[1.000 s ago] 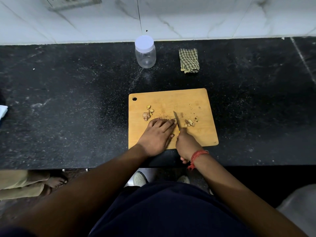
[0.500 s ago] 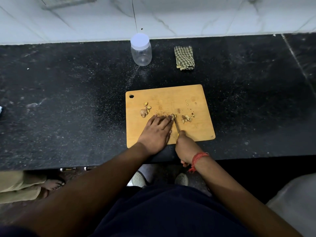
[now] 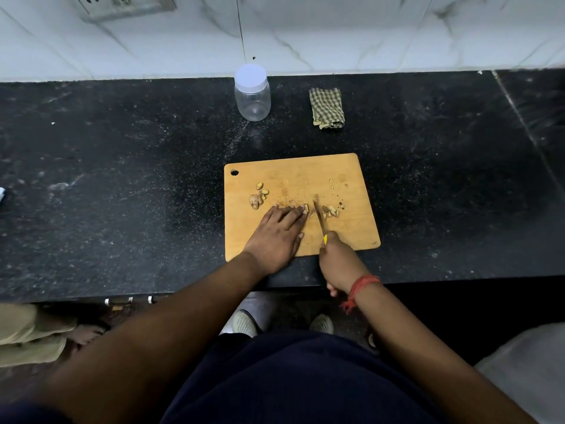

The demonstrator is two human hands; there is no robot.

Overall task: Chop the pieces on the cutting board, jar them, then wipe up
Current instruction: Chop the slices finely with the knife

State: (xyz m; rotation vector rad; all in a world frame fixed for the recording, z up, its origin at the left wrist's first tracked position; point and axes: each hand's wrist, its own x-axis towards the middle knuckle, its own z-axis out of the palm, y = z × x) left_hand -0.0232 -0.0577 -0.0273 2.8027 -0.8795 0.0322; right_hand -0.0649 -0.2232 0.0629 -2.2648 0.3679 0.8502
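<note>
Head view: right hand (image 3: 337,260) fist-closed on knife (image 3: 319,217); left hand (image 3: 276,235) flat, fingers extended, pinning pieces (image 3: 305,208) at board (image 3: 351,228) centre. Pieces small, hard, prone to skitter; uncut ones (image 3: 258,197) at 9 o'clock.

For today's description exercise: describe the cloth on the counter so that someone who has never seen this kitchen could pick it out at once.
Start at the black stone counter under the white marble wall. Beyond the wooden cutting board, near the wall, stand two things side by side: a clear jar with a white lid and, to its right, the cloth. It is the only soft, folded item, checked green and cream.
</note>
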